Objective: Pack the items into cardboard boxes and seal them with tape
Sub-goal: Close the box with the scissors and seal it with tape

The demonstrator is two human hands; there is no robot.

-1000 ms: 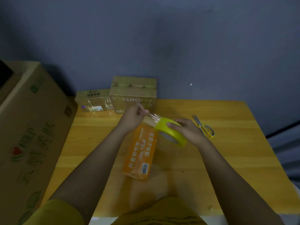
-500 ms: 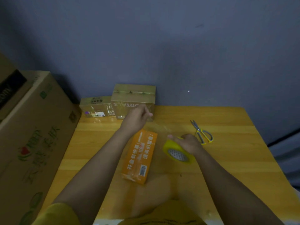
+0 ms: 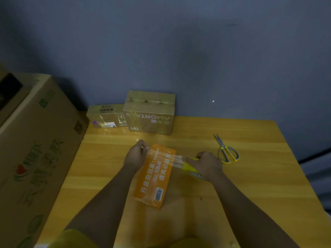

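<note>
An orange box [image 3: 154,178] with white characters and a barcode lies flat in the middle of the wooden table [image 3: 250,185]. My left hand [image 3: 136,154] pinches the free end of a clear tape strip [image 3: 164,155] at the box's far left corner. My right hand [image 3: 207,164] grips the yellow tape roll [image 3: 188,166] just right of the box. The strip stretches between both hands across the far end of the box. Most of the roll is hidden under my right hand.
Two taped cardboard boxes, a low one [image 3: 106,116] and a taller one [image 3: 150,113], stand at the table's back by the wall. Yellow-handled scissors [image 3: 226,151] lie to the right. A large printed carton [image 3: 34,151] stands at the left beside the table.
My left hand has come back down toward the box's far left corner. My right hand carried the roll to the box's right side, so the strip now spans the box.
</note>
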